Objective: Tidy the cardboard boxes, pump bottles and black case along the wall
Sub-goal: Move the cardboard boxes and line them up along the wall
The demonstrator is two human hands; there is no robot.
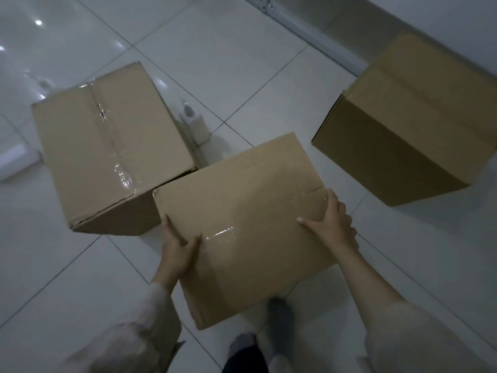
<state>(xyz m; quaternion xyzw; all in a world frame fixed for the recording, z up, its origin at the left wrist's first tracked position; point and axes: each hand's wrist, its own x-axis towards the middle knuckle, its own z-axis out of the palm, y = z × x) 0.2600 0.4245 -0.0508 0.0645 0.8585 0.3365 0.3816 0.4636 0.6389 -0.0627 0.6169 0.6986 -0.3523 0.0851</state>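
Note:
Three taped cardboard boxes are on the white tiled floor. I hold the middle box [242, 211] by its two sides: my left hand [178, 250] clasps its left edge and my right hand [332, 222] its right edge. It seems raised off the floor, above my feet. A larger box [107, 146] stands to the left, almost touching the held one. A third box [414, 122] stands at the right, close to the wall. A white pump bottle [193, 125] stands behind the left box. No black case is in view.
The wall's baseboard [317, 36] runs diagonally along the upper right. My feet [277, 310] are under the held box. A white low object [18, 157] lies at the left edge. Bare tiles stretch between the boxes and the wall.

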